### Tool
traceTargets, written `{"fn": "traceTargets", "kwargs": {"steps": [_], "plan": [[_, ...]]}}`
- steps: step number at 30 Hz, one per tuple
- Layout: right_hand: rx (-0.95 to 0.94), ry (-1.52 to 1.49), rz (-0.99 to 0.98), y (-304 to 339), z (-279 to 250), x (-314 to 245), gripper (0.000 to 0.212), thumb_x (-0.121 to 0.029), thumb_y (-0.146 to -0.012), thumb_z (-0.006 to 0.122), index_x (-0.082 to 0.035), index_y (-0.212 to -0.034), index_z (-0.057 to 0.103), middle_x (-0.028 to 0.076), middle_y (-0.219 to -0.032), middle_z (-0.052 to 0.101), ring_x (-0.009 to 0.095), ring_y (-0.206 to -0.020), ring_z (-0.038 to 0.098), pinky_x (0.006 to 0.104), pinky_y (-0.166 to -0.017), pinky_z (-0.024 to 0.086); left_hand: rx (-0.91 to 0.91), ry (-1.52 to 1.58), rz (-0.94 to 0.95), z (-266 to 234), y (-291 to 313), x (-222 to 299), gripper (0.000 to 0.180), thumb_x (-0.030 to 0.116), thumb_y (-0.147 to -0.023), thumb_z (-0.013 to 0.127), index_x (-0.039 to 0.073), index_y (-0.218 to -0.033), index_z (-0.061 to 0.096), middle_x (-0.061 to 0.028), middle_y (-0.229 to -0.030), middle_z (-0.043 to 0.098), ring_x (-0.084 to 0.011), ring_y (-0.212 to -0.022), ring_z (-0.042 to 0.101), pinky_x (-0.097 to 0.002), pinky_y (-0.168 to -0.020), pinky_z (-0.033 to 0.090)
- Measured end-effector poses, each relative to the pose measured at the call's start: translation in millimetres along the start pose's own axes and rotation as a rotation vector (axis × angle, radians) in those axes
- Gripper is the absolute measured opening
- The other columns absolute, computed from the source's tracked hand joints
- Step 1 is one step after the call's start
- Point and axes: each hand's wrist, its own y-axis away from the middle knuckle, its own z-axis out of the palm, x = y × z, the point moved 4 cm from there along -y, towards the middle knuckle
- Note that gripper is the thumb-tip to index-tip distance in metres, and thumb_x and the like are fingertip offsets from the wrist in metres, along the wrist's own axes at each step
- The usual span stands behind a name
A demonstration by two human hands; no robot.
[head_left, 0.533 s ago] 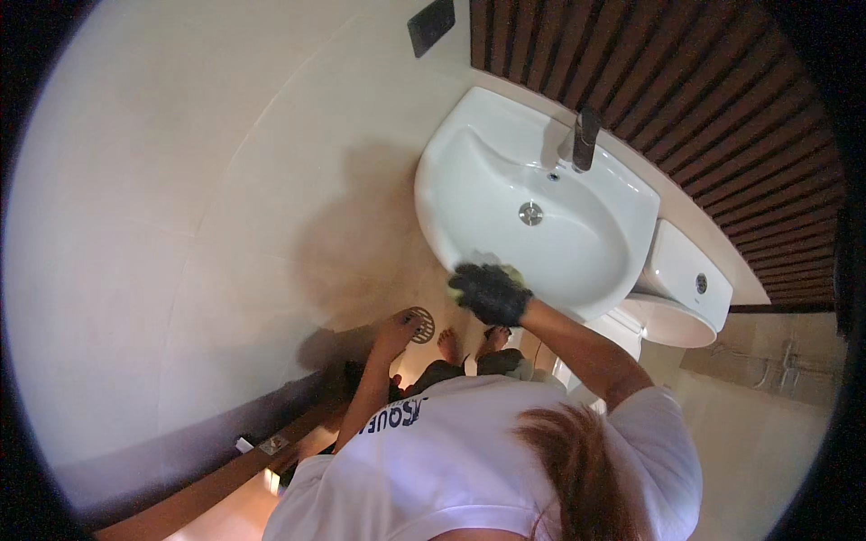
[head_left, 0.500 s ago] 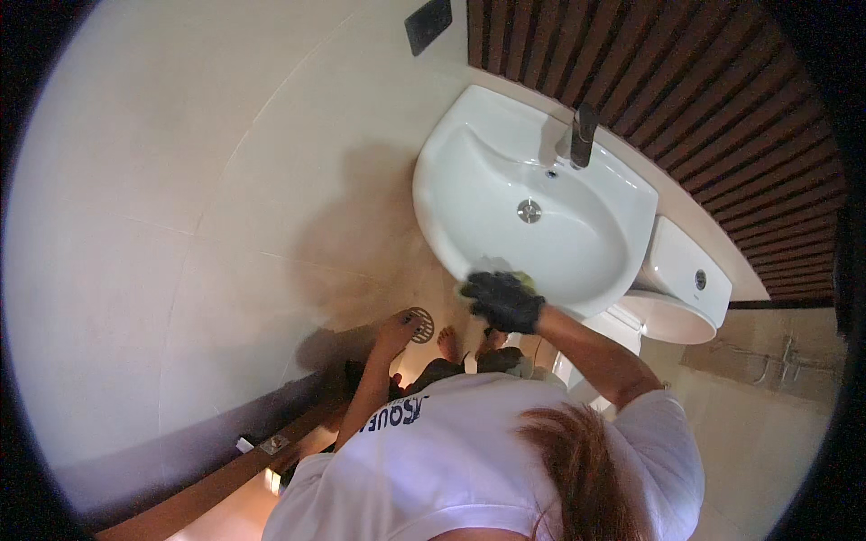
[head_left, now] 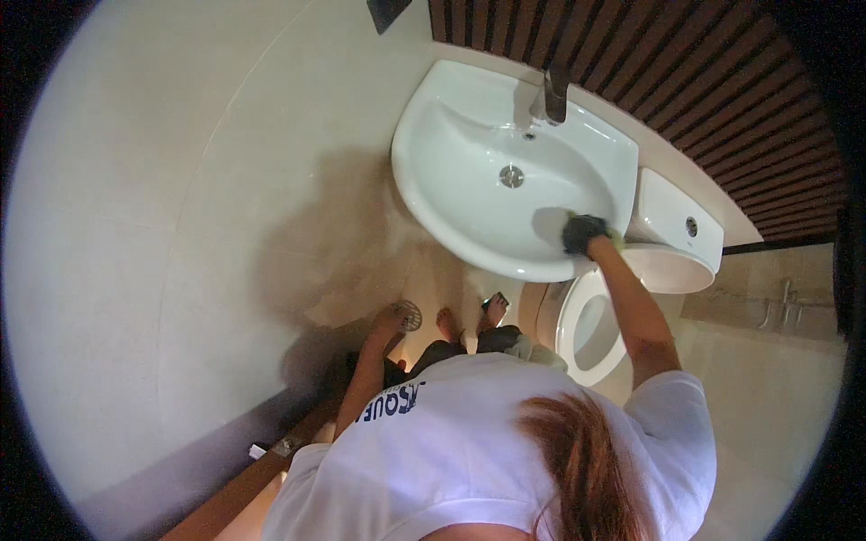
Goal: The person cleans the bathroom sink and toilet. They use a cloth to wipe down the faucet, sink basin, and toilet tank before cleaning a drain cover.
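Observation:
My right hand, in a dark glove, presses down on the right front rim of the white washbasin. Beneath its fingers, a yellowish sponge peeks out at the edges; most of it is hidden by the glove. Bare and low at my left side, my left hand hangs beside the round floor drain as seen from above. Its fingers look loose, with nothing visible in them. The basin's bowl has a round metal drain in the middle.
A dark faucet stands at the basin's back edge. Right of the basin is a white toilet with its seat and cistern. Dark slats cover the far wall. A pale wall rises on the left.
My right hand has moved with the sponge from the basin's front edge to its right side. The view has shifted a little, and more of the toilet seat shows. My left hand stays low.

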Motion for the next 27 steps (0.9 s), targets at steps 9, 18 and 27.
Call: {"fn": "traceTargets", "kwargs": {"steps": [9, 18, 27], "plan": [[0.296, -1.274, -0.551, -34, -115, -150, 0.049, -0.025, -0.073, 0.057, -0.010, -0.119, 0.050, 0.009, -0.110, 0.057, 0.016, -0.093, 0.052, 0.0277, -0.089, 0.036, -0.163, 0.282, -0.155, 28, -17, -33, 0.033, 0.025, -0.076, 0.054, -0.003, -0.094, 0.059, -0.0177, -0.090, 0.062, -0.0273, -0.079, 0.060, -0.0353, -0.072, 0.045], [0.668, -0.616, -0.061, 85, -69, -141, 0.037, -0.014, -0.078, 0.049, -0.015, -0.115, 0.050, 0.018, -0.090, 0.055, 0.032, -0.078, 0.056, 0.0454, -0.065, 0.042, -0.291, -0.023, -0.007, 54, -42, -14, 0.032, 0.024, -0.075, 0.050, -0.004, -0.088, 0.059, -0.0208, -0.082, 0.061, -0.0280, -0.076, 0.060, -0.0370, -0.068, 0.044], [0.991, -0.933, 0.093, 127, 20, 55, 0.018, -0.017, -0.083, 0.046, -0.011, -0.095, 0.058, 0.011, -0.080, 0.059, 0.028, -0.073, 0.058, 0.0372, -0.067, 0.046, -0.299, -0.586, 0.289, 114, -80, -24, 0.028, 0.021, -0.075, 0.052, -0.002, -0.087, 0.060, -0.0192, -0.087, 0.061, -0.0283, -0.077, 0.059, -0.0374, -0.071, 0.045]]}}
